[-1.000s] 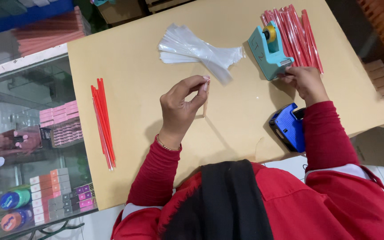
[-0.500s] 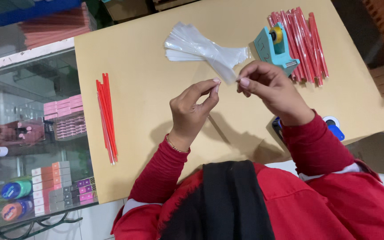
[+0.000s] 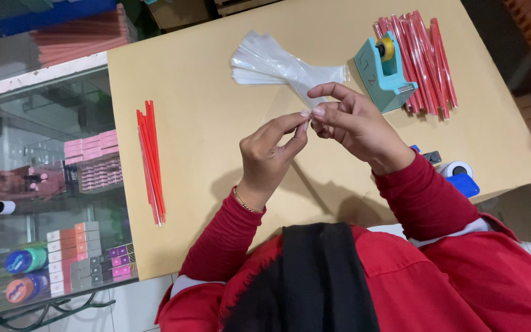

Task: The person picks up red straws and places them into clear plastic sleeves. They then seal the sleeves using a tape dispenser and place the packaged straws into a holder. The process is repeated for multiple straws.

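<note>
My left hand point(image 3: 268, 157) and my right hand point(image 3: 354, 126) meet fingertip to fingertip above the tan table point(image 3: 204, 92). Together they pinch a small clear piece point(image 3: 308, 121) that is too thin to make out. Just beyond my hands lies a fanned stack of clear plastic sleeves point(image 3: 265, 61). A teal tape dispenser point(image 3: 379, 74) stands to the right of the sleeves, close to my right hand. Behind it lies a pile of red sticks point(image 3: 425, 55). A smaller bunch of red sticks point(image 3: 150, 160) lies on the left part of the table.
A blue and white tool point(image 3: 462, 181) sits at the table's near right edge, beside my right sleeve. Left of the table stands a glass display case point(image 3: 44, 184) with small coloured boxes and tubes inside. Pink stacked packs point(image 3: 81, 37) lie at the far left.
My right hand has left the tape dispenser and come across to my left hand. Both hands now pinch together at the fingertips, raised a little toward the sleeves.
</note>
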